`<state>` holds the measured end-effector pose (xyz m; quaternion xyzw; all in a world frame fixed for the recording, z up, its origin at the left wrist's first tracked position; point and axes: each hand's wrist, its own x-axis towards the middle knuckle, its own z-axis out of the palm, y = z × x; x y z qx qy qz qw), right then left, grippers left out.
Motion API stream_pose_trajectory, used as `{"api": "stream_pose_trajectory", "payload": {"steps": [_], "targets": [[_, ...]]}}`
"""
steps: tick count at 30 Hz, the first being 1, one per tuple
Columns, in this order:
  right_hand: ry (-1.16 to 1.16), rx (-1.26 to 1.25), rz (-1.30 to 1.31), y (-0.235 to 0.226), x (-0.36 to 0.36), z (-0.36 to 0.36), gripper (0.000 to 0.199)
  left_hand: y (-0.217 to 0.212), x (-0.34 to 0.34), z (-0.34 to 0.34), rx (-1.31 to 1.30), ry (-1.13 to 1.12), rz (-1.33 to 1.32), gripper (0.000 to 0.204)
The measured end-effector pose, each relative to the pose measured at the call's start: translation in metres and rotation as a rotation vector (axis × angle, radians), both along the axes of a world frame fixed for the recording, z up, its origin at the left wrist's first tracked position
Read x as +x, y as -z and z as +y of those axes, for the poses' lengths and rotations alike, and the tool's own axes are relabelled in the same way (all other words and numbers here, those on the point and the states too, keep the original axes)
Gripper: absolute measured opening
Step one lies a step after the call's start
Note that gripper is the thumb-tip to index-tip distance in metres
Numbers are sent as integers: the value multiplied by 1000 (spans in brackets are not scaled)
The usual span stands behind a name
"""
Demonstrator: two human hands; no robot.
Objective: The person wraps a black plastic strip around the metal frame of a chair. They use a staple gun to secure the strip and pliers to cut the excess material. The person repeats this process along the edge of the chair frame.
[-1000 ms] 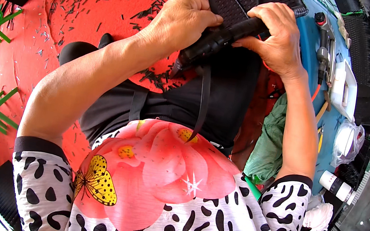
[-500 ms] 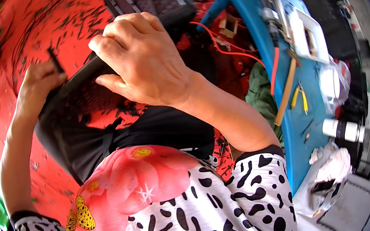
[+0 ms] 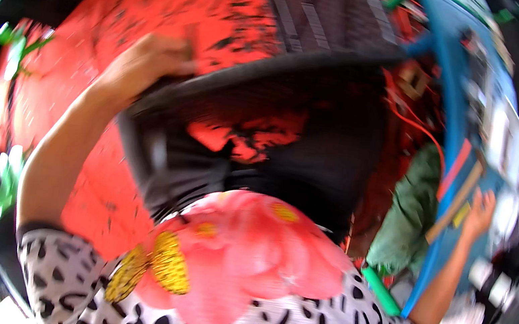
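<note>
Hands are well apart: left hand (image 3: 153,62) curled right by the left end of a dark woven frame (image 3: 275,65) lying across the lap, right hand (image 3: 480,214) over the blue table (image 3: 449,56), right beside some yellow pliers (image 3: 461,214). Too blurry to tell if either's gripping anything. Frame looks light, stiff at the rim, bit springy in the weave; I'd grab the thick rim.
</note>
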<state>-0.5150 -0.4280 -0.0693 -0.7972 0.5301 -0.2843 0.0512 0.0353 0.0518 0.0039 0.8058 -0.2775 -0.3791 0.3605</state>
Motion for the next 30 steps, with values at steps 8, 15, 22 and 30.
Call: {"api": "stream_pose_trajectory", "payload": {"steps": [8, 15, 22, 30], "targets": [[-1160, 151, -153, -88, 287, 218, 34, -21, 6, -1, -249, -165, -71, 22], [-1568, 87, -204, -106, 415, 318, 42, -42, -8, 19, -705, -209, -1009, 14], [-1452, 360, -368, -100, 430, 346, 59, -32, -83, 26, -972, 301, -1292, 33], [-1510, 123, -461, -93, 417, 337, 42, -4, -65, 24, -525, 154, -1096, 55]]}}
